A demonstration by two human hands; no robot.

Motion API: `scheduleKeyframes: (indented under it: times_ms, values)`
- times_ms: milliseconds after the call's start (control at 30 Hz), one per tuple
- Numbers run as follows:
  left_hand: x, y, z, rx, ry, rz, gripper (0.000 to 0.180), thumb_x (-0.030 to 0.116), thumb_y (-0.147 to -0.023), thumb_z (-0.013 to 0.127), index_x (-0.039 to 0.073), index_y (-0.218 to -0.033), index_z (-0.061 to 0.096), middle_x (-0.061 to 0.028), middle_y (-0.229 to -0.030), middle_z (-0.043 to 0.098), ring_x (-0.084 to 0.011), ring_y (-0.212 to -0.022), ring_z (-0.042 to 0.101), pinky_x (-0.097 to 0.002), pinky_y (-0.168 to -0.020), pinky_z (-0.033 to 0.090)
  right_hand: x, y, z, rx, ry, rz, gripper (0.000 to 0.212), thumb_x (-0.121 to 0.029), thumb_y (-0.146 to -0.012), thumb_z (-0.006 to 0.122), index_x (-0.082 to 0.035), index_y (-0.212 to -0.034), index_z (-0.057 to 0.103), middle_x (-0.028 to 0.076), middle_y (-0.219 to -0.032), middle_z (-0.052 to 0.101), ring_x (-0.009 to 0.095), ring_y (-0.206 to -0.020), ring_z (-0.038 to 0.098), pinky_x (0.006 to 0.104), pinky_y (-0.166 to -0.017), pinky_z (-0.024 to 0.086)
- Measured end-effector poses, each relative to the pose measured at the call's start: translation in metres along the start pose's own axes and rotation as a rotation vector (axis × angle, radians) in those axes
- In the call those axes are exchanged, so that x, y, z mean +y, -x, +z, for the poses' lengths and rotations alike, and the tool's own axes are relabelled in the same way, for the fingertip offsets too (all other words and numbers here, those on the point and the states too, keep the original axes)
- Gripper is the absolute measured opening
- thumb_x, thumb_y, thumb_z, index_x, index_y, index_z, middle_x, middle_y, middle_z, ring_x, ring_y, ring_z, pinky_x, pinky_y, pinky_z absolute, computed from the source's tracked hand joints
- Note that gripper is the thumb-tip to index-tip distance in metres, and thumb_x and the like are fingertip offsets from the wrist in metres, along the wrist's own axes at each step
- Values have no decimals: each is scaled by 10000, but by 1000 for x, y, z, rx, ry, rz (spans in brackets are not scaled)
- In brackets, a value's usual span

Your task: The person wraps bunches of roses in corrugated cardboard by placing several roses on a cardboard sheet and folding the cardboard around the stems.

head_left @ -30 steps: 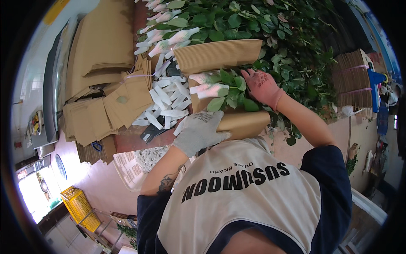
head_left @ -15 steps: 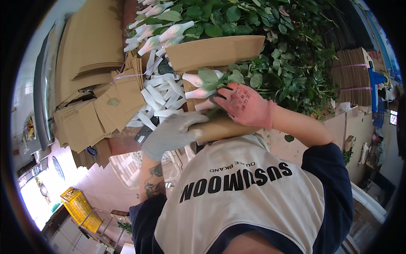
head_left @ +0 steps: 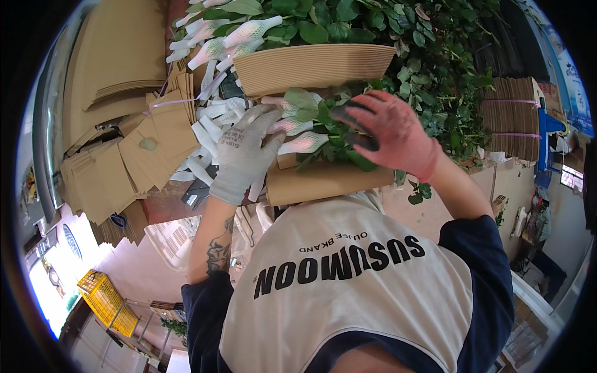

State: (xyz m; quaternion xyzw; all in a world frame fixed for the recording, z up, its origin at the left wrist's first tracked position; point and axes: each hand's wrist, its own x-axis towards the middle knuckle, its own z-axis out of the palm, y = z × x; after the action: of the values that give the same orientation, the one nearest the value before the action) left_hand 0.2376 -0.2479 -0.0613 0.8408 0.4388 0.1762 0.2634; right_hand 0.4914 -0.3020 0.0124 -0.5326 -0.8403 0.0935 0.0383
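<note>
Three netted roses (head_left: pixel 303 143), their heads in white mesh foam sleeves, lie side by side on a brown cardboard sheet (head_left: pixel 329 184) against my front. My left hand (head_left: pixel 245 146), in a grey glove, rests at the head ends, thumb apart from the fingers, its tips at the sleeves. Over the leafy stems (head_left: pixel 339 133) is my right hand (head_left: pixel 395 133) in a red glove with dark fingertips, fingers apart. Neither hand visibly grips anything. Beyond the roses stands a ribbed cardboard piece (head_left: pixel 314 68).
Loose white foam sleeves (head_left: pixel 202 138) are heaped left of the roses, beside flat cardboard pieces (head_left: pixel 99 177). More netted roses (head_left: pixel 249 32) and a mass of foliage (head_left: pixel 429 81) fill the far side. A tied cardboard stack (head_left: pixel 511 118) stands at right.
My left hand has moved from the cardboard's near edge up to the rose heads. My right hand has shifted right, its fingers spreading. The nearest rose now shows fully.
</note>
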Motion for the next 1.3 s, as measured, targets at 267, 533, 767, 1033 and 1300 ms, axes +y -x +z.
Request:
scheduleKeyframes:
  times_ms: [267,533,767,1033,1300]
  values:
    - [-14,2,8,72,160,51,317,147,-809,539,78,-1112,602,-113,-1153,582,-293,-1003,579,-360,-830,470,7,0,71,87,173,31,619,-294,-693,648,-93,-1250,469,148,-1193,521,296,-1075,516,433,-926,373]
    - [-11,6,-12,-262,983,-327,554,41,-739,477,40,-1293,444,-158,-1179,560,-217,-1058,549,-295,-828,445,27,-5,-19,-209,-529,71,551,-134,-693,641,-29,-1218,509,139,-1057,600,289,-939,586,358,-869,449]
    - [0,-25,-13,-409,904,161,619,-46,-727,624,7,-1312,430,-112,-1266,511,-179,-1167,476,-321,-1004,358,41,-4,-22,-221,-1072,242,481,-29,-728,591,16,-1202,517,85,-1183,569,148,-1092,517,275,-953,381]
    - [9,-35,-2,-203,458,108,478,204,-758,673,84,-1205,553,-116,-1118,614,-248,-1025,591,-329,-870,472,51,-1,-41,-148,-1226,230,451,-6,-696,583,25,-1145,549,68,-1087,605,124,-997,525,256,-917,387]
    - [11,-21,4,-100,265,43,350,145,-712,647,97,-1058,626,-122,-1054,630,-290,-1011,578,-359,-879,449,45,-7,-3,112,-163,72,468,-166,-760,601,-61,-1208,519,105,-1126,587,227,-998,573,331,-870,439]
